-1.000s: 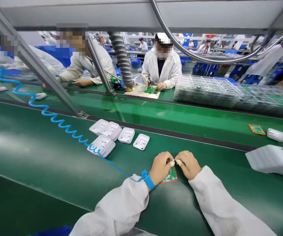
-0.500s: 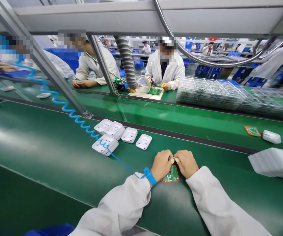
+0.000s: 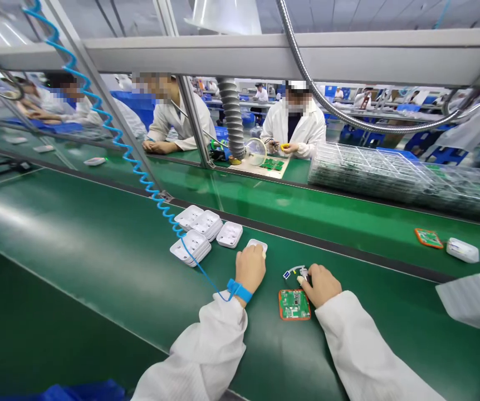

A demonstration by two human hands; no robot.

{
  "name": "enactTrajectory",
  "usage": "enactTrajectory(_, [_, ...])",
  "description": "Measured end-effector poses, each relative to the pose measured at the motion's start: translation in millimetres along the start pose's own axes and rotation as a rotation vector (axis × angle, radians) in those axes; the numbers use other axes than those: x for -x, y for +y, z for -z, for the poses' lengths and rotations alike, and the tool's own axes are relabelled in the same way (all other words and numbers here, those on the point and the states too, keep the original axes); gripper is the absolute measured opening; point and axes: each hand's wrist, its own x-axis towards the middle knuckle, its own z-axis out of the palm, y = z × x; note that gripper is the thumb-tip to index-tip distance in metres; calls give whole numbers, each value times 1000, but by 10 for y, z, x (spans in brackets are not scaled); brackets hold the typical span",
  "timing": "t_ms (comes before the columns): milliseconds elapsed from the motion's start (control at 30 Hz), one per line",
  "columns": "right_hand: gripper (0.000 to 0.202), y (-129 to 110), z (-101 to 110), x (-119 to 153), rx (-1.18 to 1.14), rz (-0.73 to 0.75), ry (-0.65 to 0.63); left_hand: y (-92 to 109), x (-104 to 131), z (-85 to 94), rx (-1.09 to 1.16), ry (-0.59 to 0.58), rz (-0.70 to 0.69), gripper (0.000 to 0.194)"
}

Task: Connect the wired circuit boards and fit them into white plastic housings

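Observation:
My left hand (image 3: 250, 270), with a blue wrist strap (image 3: 239, 291), is closed on the near edge of a white plastic cover (image 3: 258, 243). To its left stand several stacked white covers (image 3: 190, 246), and a further one (image 3: 229, 234) lies close by. My right hand (image 3: 321, 284) pinches a small part with a white cable (image 3: 295, 270), whose connector end sticks out to the left. Just below that cable a green circuit board (image 3: 294, 304) with an orange rim lies flat on the green work surface (image 3: 273, 356).
A blue coiled cord (image 3: 140, 170) runs from the strap up past a metal post. At the right are stacked white parts (image 3: 471, 301), another board (image 3: 428, 238) and a white housing (image 3: 462, 250). Clear trays (image 3: 365, 167) and people stand beyond.
My left hand has left the board and moved left onto the white cover. My right hand has shifted slightly right, and the cable between its fingers now shows. The view has tilted up.

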Motion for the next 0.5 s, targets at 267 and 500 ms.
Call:
enactTrajectory(267, [11,-1,-52,73,-274,215,28,-195,-182,-27,-6,58,205,14])
enactTrajectory(500, [15,-185,12,184,-533,420,208,152,23,-140,77,-35,83,16])
